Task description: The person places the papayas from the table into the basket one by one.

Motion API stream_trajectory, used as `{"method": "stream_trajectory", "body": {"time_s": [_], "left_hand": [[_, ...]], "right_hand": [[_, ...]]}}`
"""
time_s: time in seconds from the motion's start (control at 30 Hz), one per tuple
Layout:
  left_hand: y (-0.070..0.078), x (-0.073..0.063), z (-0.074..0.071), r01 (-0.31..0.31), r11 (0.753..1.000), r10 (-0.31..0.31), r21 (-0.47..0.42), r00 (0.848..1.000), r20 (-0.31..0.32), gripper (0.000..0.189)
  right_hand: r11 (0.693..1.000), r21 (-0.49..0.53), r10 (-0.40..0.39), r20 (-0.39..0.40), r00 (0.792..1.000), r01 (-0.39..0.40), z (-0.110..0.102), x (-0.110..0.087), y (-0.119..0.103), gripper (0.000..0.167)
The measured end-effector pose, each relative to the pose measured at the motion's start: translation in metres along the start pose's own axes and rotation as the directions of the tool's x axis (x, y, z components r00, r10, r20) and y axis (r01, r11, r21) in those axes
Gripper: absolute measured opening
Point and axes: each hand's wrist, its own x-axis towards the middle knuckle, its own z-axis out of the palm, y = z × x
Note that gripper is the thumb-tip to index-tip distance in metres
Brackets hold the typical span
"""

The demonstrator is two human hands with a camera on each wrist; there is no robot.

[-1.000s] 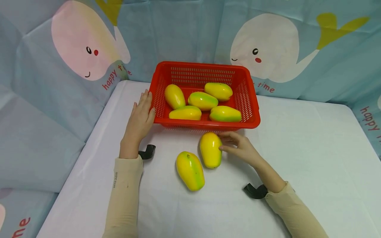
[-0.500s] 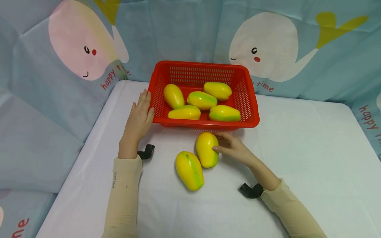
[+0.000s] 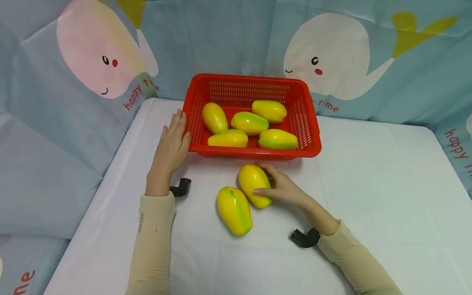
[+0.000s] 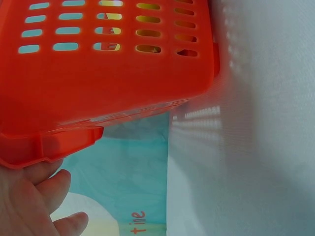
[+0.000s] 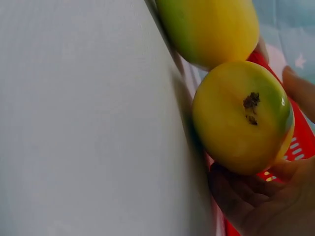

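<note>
My right hand [image 3: 284,187] curls round a yellow-green mango [image 3: 250,180] on the white table, just in front of the red basket [image 3: 258,153]. Its thumb lies over the near side and its fingers reach behind the far end. In the right wrist view, the dark stem scar on the end of the held mango [image 5: 221,118] shows. Left of it and close by lies a second mango [image 3: 234,211]. My left hand [image 3: 170,145] rests along the basket's left rim with its fingers straight. In the left wrist view its fingers [image 4: 54,189] lie beneath the rim.
Several mangoes lie inside the basket, one of them [image 3: 250,123] near its middle. A blue curtain [image 3: 228,37] with whale prints hangs behind the table. Black curved pieces [image 3: 180,187] stick out at both wrists.
My right hand has moved left and closed further round its mango, which has slid left and tilted towards the other one. My left hand stays on the basket rim.
</note>
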Motion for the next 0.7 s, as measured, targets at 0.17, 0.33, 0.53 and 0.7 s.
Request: {"method": "stream_trajectory", "body": {"time_s": [0.17, 0.33, 0.53, 0.7], "left_hand": [[0.0007, 0.0011, 0.0006, -0.003, 1.0, 0.003, 0.002, 1.0, -0.001, 0.06], [0.0007, 0.0019, 0.0011, -0.004, 1.0, 0.004, 0.005, 1.0, -0.005, 0.06], [-0.0001, 0.0017, 0.0009, -0.002, 1.0, 0.002, 0.002, 1.0, -0.008, 0.06], [-0.0002, 0.0014, 0.0013, 0.0, 1.0, 0.0, 0.0, 1.0, -0.004, 0.06]], "right_hand": [[0.999, -0.031, 0.014, 0.0, 1.0, -0.014, 0.0016, -0.002, -0.003, 0.082], [0.999, -0.033, -0.002, 0.0, 1.0, 0.002, 0.0041, -0.0026, -0.0038, 0.088], [0.999, -0.036, -0.009, -0.003, 1.0, 0.009, 0.0052, -0.0025, -0.0029, 0.089], [0.999, -0.041, -0.025, -0.009, 1.0, 0.025, 0.0053, -0.0032, -0.0027, 0.087]]}}
